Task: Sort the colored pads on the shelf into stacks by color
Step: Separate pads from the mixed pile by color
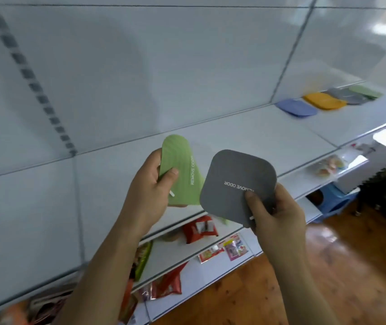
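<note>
My left hand (150, 193) grips a green pad (182, 170) by its left edge, thumb on its face, held tilted above the white shelf (246, 137). My right hand (274, 214) pinches a grey pad (236, 186) at its lower corner, the pad's printed face turned toward me. The grey pad overlaps the green pad's right edge. Far right on the same shelf lie a blue stack (296, 107), an orange stack (324, 100), a grey stack (346, 96) and a green stack (365, 91), side by side in a row.
Lower shelves hold red snack packets (199, 228) and small sachets (233, 248). A blue stool (335, 199) stands on the wooden floor (328, 254) at right. The white back panel (140, 66) rises behind the shelf.
</note>
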Demonstrator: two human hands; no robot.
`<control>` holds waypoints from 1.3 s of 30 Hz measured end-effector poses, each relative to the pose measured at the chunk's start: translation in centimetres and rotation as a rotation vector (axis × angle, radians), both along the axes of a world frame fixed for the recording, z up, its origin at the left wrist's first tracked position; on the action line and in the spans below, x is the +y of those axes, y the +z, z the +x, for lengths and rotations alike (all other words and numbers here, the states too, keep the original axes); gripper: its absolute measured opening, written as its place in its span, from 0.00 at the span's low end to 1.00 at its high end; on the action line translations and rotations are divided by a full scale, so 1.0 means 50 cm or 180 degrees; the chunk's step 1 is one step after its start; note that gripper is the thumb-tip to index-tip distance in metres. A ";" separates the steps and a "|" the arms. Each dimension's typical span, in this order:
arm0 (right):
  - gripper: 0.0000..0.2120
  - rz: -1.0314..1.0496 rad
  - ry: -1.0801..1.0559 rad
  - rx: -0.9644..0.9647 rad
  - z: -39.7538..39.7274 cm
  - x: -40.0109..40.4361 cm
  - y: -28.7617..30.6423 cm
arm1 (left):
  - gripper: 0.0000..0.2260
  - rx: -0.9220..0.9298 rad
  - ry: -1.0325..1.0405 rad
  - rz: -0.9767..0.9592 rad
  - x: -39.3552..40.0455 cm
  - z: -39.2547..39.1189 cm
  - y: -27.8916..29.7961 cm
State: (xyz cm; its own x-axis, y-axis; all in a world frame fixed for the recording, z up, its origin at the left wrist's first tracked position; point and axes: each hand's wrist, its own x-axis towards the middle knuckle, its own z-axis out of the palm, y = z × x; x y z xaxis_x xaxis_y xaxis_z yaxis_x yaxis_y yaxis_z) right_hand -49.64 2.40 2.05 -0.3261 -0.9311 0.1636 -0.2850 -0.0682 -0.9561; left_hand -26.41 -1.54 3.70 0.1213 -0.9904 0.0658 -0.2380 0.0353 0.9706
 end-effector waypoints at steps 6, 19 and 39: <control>0.12 -0.0032 -0.0517 -0.0335 -0.271 0.009 -0.017 | 0.14 -0.0256 -0.0486 -0.0193 -0.041 -0.290 -0.011; 0.09 0.0049 -0.1085 -0.0347 -0.599 -0.095 -0.052 | 0.12 -0.0297 -0.0668 -0.0102 -0.254 -0.667 -0.063; 0.23 0.0308 -0.0939 -0.0507 -1.002 -0.496 -0.030 | 0.14 0.0045 -0.0247 0.0067 -0.630 -1.068 -0.069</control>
State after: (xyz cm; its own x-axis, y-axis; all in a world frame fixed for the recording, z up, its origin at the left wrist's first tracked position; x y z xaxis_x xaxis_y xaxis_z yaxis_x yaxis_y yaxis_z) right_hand -99.72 -22.42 0.56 -0.5979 -0.8016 0.0045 -0.1255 0.0881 -0.9882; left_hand -79.81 -33.02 0.26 0.0448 -0.9980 0.0438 -0.2216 0.0329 0.9746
